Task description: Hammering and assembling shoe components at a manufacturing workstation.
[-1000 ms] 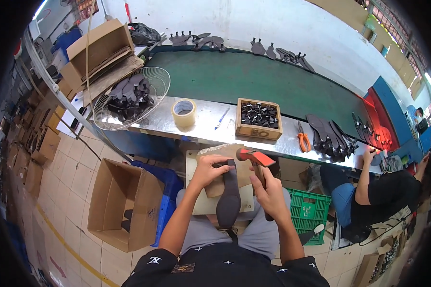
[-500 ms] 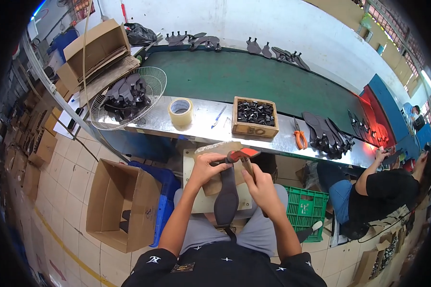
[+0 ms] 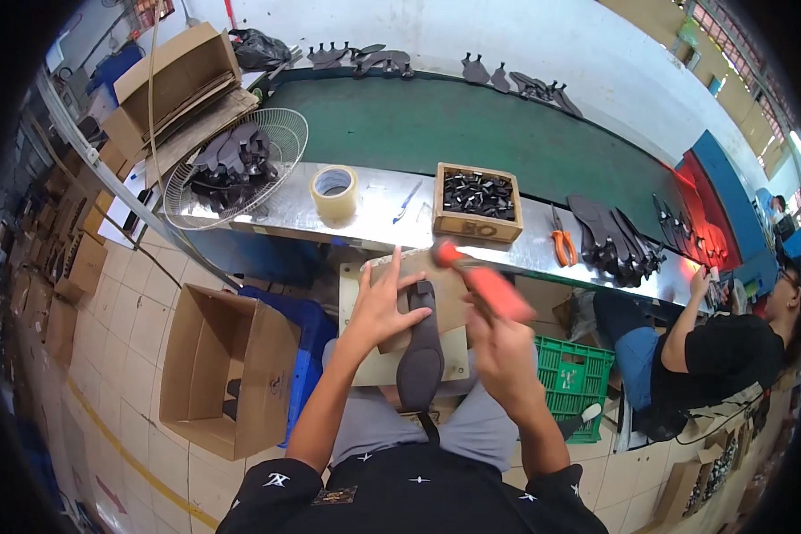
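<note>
A dark grey shoe insole (image 3: 420, 360) lies lengthwise over a wooden block (image 3: 445, 294), its wide end toward me and its narrow end with a black tip away from me. My left hand (image 3: 381, 307) is open beside the narrow end, fingers spread, with the thumb touching the insole's edge. In my right hand (image 3: 507, 356) I grip the handle of a hammer (image 3: 494, 287) with a red head, raised right of the insole and blurred by motion. Under the block is a pale board (image 3: 351, 343) over my lap.
On the metal ledge stand a wire basket (image 3: 295, 165) of insoles, a tape roll (image 3: 335, 200), a blue pen (image 3: 406, 203), a wooden box (image 3: 476, 228) of black pieces, orange pliers (image 3: 562, 245) and stacked insoles (image 3: 601, 236). A cardboard box (image 3: 271, 383), green crate (image 3: 574, 378) and co-worker (image 3: 721, 360) flank me.
The hammer has swung up and right from beside my left hand. My left hand has opened out, its fingers now spread by the insole's narrow end, where they were pinched before.
</note>
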Demonstrator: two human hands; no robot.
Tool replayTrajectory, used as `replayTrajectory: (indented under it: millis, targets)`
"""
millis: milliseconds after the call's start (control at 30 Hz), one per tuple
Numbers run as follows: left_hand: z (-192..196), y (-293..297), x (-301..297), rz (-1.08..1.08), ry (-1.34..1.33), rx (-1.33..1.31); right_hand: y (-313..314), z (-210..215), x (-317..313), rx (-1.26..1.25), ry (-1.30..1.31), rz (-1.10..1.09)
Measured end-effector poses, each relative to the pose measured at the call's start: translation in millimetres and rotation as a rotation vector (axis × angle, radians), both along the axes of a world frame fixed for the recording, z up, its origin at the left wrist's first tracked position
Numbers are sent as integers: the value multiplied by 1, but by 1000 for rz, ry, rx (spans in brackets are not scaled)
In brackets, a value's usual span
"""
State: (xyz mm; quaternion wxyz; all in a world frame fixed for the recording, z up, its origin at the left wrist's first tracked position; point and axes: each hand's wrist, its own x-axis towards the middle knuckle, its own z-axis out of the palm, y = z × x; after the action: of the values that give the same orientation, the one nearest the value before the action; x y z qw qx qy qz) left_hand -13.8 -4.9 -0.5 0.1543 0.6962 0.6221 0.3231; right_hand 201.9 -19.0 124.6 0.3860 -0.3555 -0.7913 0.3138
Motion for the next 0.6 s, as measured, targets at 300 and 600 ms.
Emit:
replayTrajectory:
  millis: [300, 600]
  targets:
    - [0, -2, 9, 31, -31, 159, 14, -12, -4, -98, 45, -40]
    - [84, -102, 34, -396, -558, -136, 46, -81, -13, 235, -530, 37]
